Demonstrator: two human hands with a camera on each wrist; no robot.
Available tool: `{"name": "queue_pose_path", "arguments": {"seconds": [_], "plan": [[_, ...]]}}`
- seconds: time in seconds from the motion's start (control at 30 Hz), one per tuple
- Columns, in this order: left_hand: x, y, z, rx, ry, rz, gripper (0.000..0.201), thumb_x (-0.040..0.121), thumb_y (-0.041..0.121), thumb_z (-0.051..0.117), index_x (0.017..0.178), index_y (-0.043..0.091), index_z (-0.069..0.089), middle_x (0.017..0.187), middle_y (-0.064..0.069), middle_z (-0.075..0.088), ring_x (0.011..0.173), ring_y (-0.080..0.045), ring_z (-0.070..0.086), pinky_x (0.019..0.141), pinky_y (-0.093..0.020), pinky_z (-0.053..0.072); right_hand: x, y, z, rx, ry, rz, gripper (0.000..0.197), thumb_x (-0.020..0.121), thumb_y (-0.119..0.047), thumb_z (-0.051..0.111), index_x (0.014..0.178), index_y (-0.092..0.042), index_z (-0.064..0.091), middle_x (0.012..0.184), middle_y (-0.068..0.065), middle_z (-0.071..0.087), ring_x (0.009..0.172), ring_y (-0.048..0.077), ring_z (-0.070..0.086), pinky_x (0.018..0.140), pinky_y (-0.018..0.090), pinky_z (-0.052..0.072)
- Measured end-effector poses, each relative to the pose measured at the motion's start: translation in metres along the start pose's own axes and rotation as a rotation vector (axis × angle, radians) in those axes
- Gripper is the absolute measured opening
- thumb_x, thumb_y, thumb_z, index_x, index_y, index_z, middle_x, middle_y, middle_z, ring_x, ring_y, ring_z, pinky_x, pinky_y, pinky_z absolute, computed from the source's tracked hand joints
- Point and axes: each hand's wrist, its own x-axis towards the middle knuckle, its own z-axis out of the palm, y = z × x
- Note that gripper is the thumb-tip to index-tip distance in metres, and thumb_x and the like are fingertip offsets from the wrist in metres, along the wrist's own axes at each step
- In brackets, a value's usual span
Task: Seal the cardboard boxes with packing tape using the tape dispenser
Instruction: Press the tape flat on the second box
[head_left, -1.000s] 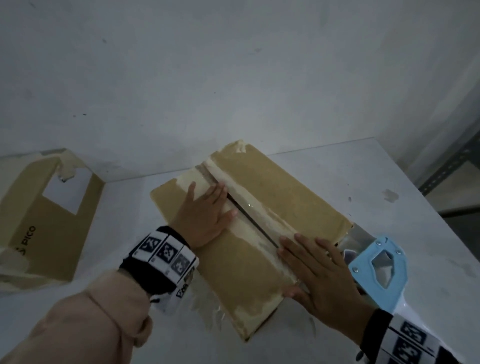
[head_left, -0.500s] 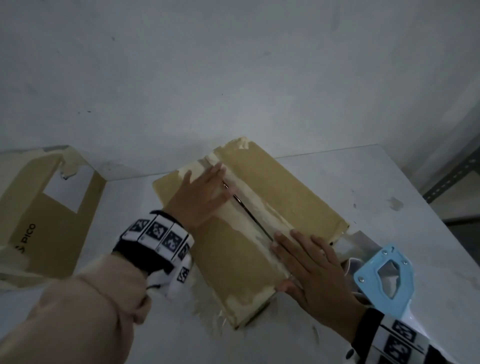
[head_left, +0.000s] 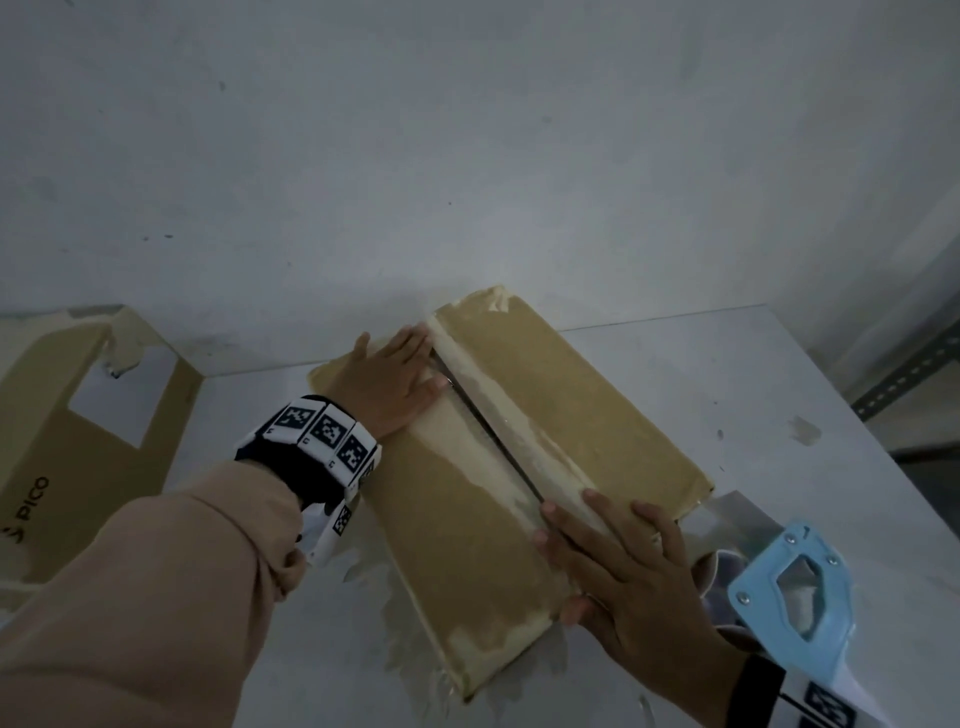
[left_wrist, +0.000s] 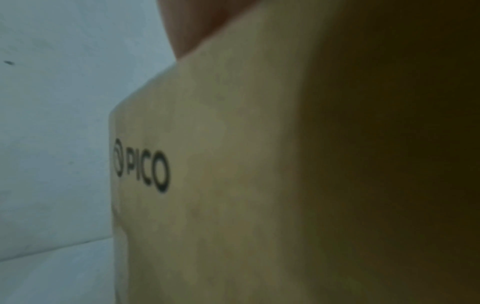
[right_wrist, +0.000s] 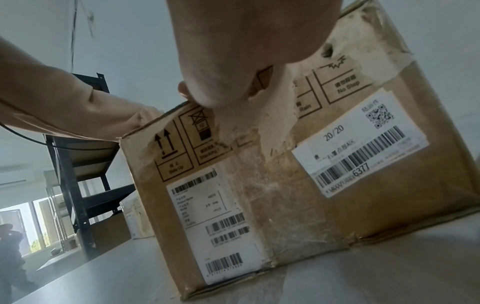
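A brown cardboard box (head_left: 550, 415) lies on the white table (head_left: 779, 395), its two top flaps meeting at a narrow dark seam edged with old torn tape. My left hand (head_left: 389, 379) lies flat on the left flap near the far end. Flat fingers of my right hand (head_left: 618, 566) press both flaps at the near end, the thumb at the near edge. The light blue tape dispenser (head_left: 789, 597) lies on the table just right of that hand, held by neither hand. The right wrist view shows the box's labelled side (right_wrist: 298, 164); the left wrist view shows its PICO-printed side (left_wrist: 207, 164).
A second PICO cardboard box (head_left: 78, 436) with a white label stands at the table's far left against the wall (head_left: 467, 156). Metal shelving (right_wrist: 78, 164) stands beyond the table, and a person is far off by a window in the right wrist view.
My left hand has slid along the left flap toward the box's far end. The right hand has stayed pressing the near end. The dispenser has not moved.
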Motion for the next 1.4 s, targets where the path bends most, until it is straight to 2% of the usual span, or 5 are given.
{"name": "queue_pose_path", "arguments": {"seconds": [0.43,0.83,1.1,1.3,1.4], "plan": [[0.008,0.006,-0.004,-0.001,0.059,0.017,0.065,0.095,0.053,0.017,0.149,0.019,0.003,0.158,0.006,-0.001,0.144,-0.014,0.003,0.114,-0.039,0.011,0.001,-0.003,-0.001,-0.002,-0.048,0.029,0.050,0.095,-0.055,0.020,0.129,-0.029,0.045,0.136,-0.007,0.046,0.126,0.022,0.040,0.101,0.042,0.023],[-0.038,0.028,0.002,-0.074,-0.104,0.230,0.066,0.096,0.049,0.015,0.146,0.018,-0.013,0.155,0.006,-0.017,0.143,-0.007,-0.015,0.114,-0.033,-0.013,0.011,-0.011,0.001,-0.051,-0.016,0.064,0.051,0.095,-0.054,0.019,0.127,-0.025,0.047,0.133,-0.005,0.052,0.125,0.023,0.041,0.096,0.044,0.031],[-0.048,0.039,0.002,-0.044,-0.119,0.173,0.064,0.097,0.047,0.014,0.147,0.015,-0.011,0.156,0.002,-0.017,0.144,-0.009,-0.011,0.117,-0.039,-0.009,0.029,-0.025,0.009,-0.089,-0.043,0.112,0.044,0.086,-0.044,0.040,0.123,-0.024,0.055,0.127,-0.003,0.060,0.121,0.025,0.045,0.096,0.044,0.028],[-0.092,0.046,0.015,-0.188,-0.111,0.103,0.055,0.100,0.036,0.014,0.149,0.018,-0.005,0.157,0.003,-0.013,0.145,-0.013,-0.011,0.116,-0.042,-0.002,0.061,-0.046,0.015,-0.062,-0.136,0.266,0.069,0.099,-0.044,0.003,0.114,-0.017,0.065,0.120,0.002,0.064,0.113,0.029,0.058,0.097,0.050,0.024],[-0.110,0.055,0.030,-0.222,-0.044,-0.006,0.064,0.093,0.050,0.000,0.149,0.019,-0.002,0.157,0.004,-0.011,0.145,-0.014,-0.010,0.116,-0.044,-0.001,0.069,-0.052,0.014,0.001,-0.117,0.253,0.059,0.099,-0.043,0.018,0.108,-0.013,0.068,0.113,0.007,0.068,0.107,0.030,0.061,0.092,0.046,0.027]]}}
